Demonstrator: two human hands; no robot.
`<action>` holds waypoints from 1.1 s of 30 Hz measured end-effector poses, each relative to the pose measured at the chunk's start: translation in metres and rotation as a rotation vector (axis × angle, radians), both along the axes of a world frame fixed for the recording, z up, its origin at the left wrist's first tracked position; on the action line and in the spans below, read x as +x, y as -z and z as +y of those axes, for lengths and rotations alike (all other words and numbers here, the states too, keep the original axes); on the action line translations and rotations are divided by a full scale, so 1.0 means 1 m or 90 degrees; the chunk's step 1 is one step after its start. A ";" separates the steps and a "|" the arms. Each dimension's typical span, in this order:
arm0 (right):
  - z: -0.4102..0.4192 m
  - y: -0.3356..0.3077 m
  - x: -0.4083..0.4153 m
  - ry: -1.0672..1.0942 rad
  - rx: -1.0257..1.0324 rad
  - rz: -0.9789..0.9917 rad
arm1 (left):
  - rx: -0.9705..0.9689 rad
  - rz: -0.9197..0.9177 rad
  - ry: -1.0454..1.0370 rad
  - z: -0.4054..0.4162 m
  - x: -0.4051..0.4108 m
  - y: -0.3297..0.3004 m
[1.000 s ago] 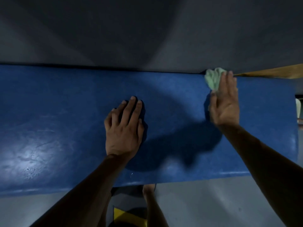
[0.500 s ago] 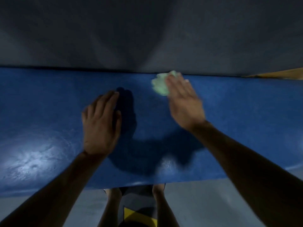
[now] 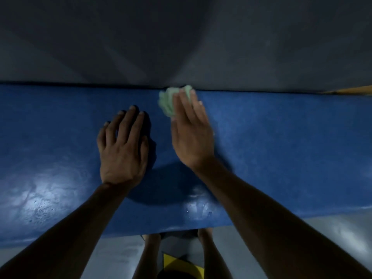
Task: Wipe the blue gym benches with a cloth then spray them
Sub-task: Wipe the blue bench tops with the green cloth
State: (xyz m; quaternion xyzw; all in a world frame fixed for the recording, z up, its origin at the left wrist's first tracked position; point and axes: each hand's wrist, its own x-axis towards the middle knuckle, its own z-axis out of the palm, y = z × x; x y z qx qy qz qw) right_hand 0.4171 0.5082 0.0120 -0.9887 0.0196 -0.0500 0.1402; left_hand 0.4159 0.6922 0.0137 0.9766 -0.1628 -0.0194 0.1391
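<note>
Right hand (image 3: 191, 135) presses the green cloth (image 3: 171, 100) flat against the far edge of the blue bench (image 3: 281, 148), fingers straight over it, no pinch. A second ago that cloth was out near the bench's right end; it has swept left and now sits just beside the left hand (image 3: 122, 150), a touch right of where it was half a second back. Looks like a stroke reversing. Left hand stays planted palm-down, fingers spread, bracing. Wet sheen and droplets show near the front edge. My read: wiping is mid-pass, back strip covered, left side likely next. No spray bottle in view, spraying not started.
</note>
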 end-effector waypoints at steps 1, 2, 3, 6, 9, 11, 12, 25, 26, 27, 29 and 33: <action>-0.012 -0.002 0.000 -0.093 -0.017 0.004 | 0.002 -0.004 0.001 0.000 0.000 0.000; -0.034 -0.005 0.000 -0.159 -0.035 0.006 | 0.001 -0.007 0.003 0.000 0.000 0.001; -0.063 -0.006 -0.002 -0.190 -0.055 0.018 | 0.000 -0.009 0.002 0.000 0.000 0.001; -0.156 -0.013 -0.019 -0.129 -0.100 0.068 | -0.004 -0.013 -0.005 0.000 -0.001 0.003; -0.181 -0.016 -0.040 0.069 -0.028 0.060 | -0.004 -0.012 -0.009 -0.001 0.000 0.005; -0.139 -0.003 -0.033 0.260 0.007 0.026 | 0.000 -0.011 -0.011 0.000 0.000 0.006; -0.109 0.002 -0.024 0.327 0.019 0.002 | 0.001 -0.007 -0.012 0.000 0.000 0.006; -0.160 -0.009 -0.047 0.093 -0.031 0.076 | -0.009 -0.002 -0.014 -0.001 -0.001 0.008; -0.167 -0.011 -0.053 0.195 -0.003 0.072 | -0.008 -0.003 -0.014 -0.001 -0.001 0.008; -0.159 -0.009 -0.055 0.287 0.020 0.063 | -0.007 -0.003 -0.014 -0.001 -0.001 0.008; -0.112 -0.002 -0.046 0.413 0.039 0.013 | -0.011 0.002 -0.014 0.000 -0.001 0.008; 0.014 -0.001 -0.039 0.247 0.049 0.005 | -0.012 -0.002 -0.015 0.001 -0.001 0.009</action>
